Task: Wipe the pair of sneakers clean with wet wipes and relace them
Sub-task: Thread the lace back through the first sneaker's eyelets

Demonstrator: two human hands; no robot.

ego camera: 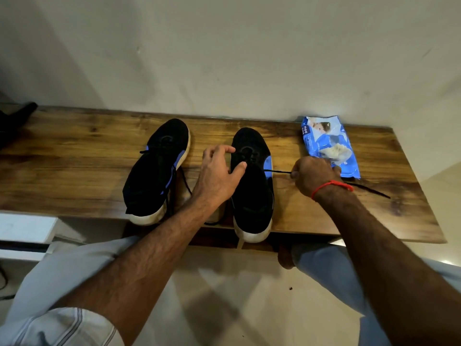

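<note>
Head view: two black sneakers with blue accents sit side by side at mid-frame on the wooden bench, toes toward the wall. The left hand grips the right sneaker at its lace area, thumb and fingers curled over the upper. The right hand, right of centre, pinches the black lace, drawn taut sideways from the shoe, its loose end trailing past the wrist. The left sneaker lies untouched, laces loose. A blue wet wipes pack rests just beyond the right hand, a wipe poking out
</note>
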